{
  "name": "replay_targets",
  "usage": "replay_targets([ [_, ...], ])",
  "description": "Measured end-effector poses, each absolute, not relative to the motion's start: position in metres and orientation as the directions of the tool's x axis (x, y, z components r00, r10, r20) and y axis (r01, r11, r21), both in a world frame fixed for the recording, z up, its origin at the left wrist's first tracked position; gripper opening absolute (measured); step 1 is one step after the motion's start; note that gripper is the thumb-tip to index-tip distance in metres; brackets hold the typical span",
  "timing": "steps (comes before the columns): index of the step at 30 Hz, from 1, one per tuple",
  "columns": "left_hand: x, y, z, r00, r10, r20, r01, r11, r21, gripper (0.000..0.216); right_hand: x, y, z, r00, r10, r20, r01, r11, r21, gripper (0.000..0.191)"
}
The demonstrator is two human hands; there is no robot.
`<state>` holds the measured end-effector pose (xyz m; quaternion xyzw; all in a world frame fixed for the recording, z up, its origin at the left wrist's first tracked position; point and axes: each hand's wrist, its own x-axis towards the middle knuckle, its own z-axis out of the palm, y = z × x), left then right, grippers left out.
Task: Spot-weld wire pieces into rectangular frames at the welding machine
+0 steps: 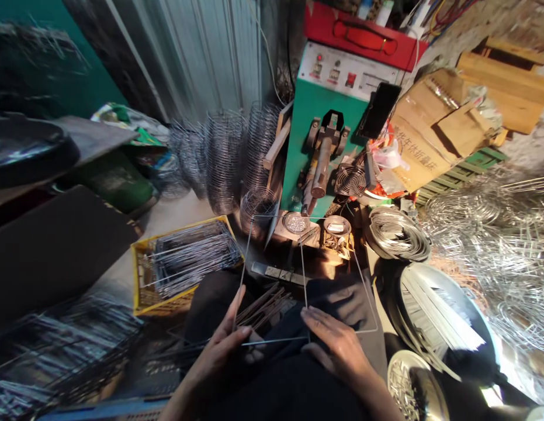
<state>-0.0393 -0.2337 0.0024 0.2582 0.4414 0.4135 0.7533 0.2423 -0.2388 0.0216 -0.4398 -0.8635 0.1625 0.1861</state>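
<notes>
A thin rectangular wire frame with a middle bar lies tilted over my lap, reaching toward the green machine. My left hand pinches the frame's near-left corner between thumb and fingers. My right hand is closed on the near edge where the middle bar meets it. A bundle of dark straight wire rods rests on my lap between my hands, under the frame.
A yellow crate of straight wires sits at left. Coiled wire springs stand behind it. Wire hoops and a tangled pile of wire frames lie at right. Small bowls sit at the machine's base.
</notes>
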Motion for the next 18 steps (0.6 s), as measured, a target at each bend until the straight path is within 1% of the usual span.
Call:
replay_targets([
  [4, -0.0378, -0.2350, 0.0020, 0.292, 0.847, -0.444, -0.391, 0.529, 0.753, 0.101, 0.2423, -0.2402, 0.0175, -0.526, 0.830, 0.184, 0.714, 0.549, -0.435, 0.064],
  [7, -0.0374, -0.2364, 0.0006, 0.306, 0.844, -0.442, -0.394, 0.534, 0.748, 0.103, 0.2431, -0.2404, 0.0176, -0.504, 0.845, 0.177, 0.731, 0.527, -0.434, 0.065],
  [10, -0.0375, -0.2378, -0.0006, 0.303, 0.846, -0.438, -0.390, 0.529, 0.753, 0.107, 0.2446, -0.2411, 0.0187, -0.494, 0.857, 0.148, 0.736, 0.502, -0.454, 0.065],
  [15, -0.0364, -0.2403, -0.0038, 0.314, 0.856, -0.410, -0.405, 0.511, 0.758, 0.105, 0.2476, -0.2454, 0.0157, -0.492, 0.866, 0.087, 0.725, 0.463, -0.510, 0.063],
  [18, -0.0343, -0.2409, -0.0043, 0.299, 0.866, -0.401, -0.404, 0.495, 0.769, 0.108, 0.2492, -0.2482, 0.0133, -0.482, 0.872, 0.082, 0.720, 0.448, -0.530, 0.062],
])
